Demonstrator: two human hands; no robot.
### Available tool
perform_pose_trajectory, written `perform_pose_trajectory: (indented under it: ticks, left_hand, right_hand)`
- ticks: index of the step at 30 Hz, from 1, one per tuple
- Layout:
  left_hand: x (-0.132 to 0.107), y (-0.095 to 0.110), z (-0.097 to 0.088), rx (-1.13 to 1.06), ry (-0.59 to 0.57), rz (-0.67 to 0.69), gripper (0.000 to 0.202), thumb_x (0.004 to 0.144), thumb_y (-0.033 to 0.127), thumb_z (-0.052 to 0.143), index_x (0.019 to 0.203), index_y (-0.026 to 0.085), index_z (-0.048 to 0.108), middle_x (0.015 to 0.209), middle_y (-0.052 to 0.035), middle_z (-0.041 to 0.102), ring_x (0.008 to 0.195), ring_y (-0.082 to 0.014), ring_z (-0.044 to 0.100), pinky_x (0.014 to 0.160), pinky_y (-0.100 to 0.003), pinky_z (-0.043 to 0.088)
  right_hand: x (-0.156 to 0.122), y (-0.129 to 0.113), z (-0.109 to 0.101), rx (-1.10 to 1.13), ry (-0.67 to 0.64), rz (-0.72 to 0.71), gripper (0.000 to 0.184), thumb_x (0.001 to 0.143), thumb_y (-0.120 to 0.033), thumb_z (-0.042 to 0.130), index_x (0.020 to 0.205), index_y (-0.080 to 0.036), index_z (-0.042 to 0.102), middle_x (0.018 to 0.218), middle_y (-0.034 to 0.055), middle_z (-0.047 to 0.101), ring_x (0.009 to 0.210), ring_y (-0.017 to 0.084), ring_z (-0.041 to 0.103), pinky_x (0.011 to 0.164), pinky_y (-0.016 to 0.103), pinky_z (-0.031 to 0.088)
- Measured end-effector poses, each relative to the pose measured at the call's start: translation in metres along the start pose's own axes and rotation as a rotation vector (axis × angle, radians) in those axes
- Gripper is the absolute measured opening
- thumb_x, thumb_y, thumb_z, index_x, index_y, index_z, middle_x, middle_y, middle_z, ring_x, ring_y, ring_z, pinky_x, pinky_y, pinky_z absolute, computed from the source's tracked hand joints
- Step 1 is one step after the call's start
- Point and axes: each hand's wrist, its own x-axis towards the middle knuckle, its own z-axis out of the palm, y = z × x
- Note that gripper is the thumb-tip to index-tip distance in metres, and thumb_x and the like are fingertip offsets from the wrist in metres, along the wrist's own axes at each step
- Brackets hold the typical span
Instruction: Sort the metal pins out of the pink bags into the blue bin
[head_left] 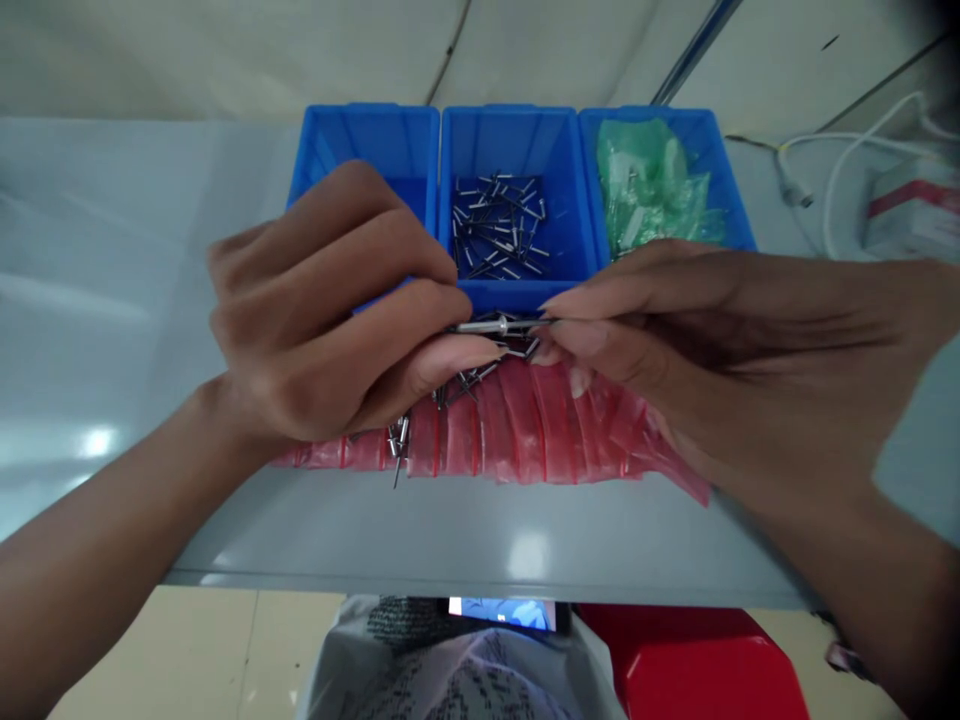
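The right hand (pixel 712 345) pinches a rivet (pixel 499 325) lying 3-to-9 o'clock; the curled left hand (pixel 330 305) sits at its 9 o'clock end.

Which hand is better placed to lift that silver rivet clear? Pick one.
Right, I'd judge: the right hand has its fingertips at the pin end of the silver rivet. The left hand is curled at the other end, close against the blue bin.
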Motion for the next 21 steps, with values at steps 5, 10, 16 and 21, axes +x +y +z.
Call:
perform_pose_trajectory:
  ticks: [5, 10, 16, 21]
  left_hand:
    - [0.001, 0.003, -0.003, 0.019, 0.003, 0.031, 0.02, 0.11, 0.033, 0.064, 0.101, 0.017, 0.067, 0.093, -0.0022, 0.068, 0.084, -0.0206, 0.078, 0.067, -0.038, 0.063]
    - [0.0, 0.007, -0.004, 0.043, -0.009, -0.129, 0.022, 0.112, 0.025, 0.052, 0.096, 0.019, 0.066, 0.091, -0.0053, 0.068, 0.091, -0.0243, 0.077, 0.073, -0.043, 0.062]
    - [-0.001, 0.003, -0.001, 0.093, -0.239, -0.2, 0.037, 0.108, 0.043, 0.072, 0.132, 0.015, 0.067, 0.139, -0.0161, 0.075, 0.112, -0.0302, 0.08, 0.083, -0.045, 0.07]
    - [-0.004, 0.002, 0.0, 0.061, -0.33, -0.158, 0.027, 0.113, 0.037, 0.064, 0.129, 0.016, 0.068, 0.155, -0.0158, 0.071, 0.14, -0.0393, 0.077, 0.096, -0.052, 0.076]
  right_hand:
    - [0.001, 0.0, 0.0, 0.029, -0.025, -0.014, 0.027, 0.09, -0.007, 0.09, 0.107, -0.027, 0.091, 0.092, -0.0058, 0.088, 0.075, 0.013, 0.079, 0.063, 0.027, 0.07]
    - [0.002, 0.006, -0.002, 0.032, 0.084, 0.111, 0.026, 0.097, -0.012, 0.085, 0.112, -0.032, 0.09, 0.102, -0.0058, 0.088, 0.079, 0.014, 0.08, 0.068, 0.03, 0.07]
    - [0.009, 0.012, -0.022, -0.28, -0.007, -0.129, 0.042, 0.106, -0.019, 0.075, 0.141, -0.042, 0.08, 0.142, -0.0037, 0.08, 0.132, 0.024, 0.078, 0.103, 0.04, 0.068]
    - [0.018, 0.021, -0.044, -0.958, -0.315, -0.487, 0.027, 0.11, -0.037, 0.072, 0.133, -0.026, 0.079, 0.142, 0.014, 0.079, 0.117, 0.033, 0.079, 0.096, 0.053, 0.065]
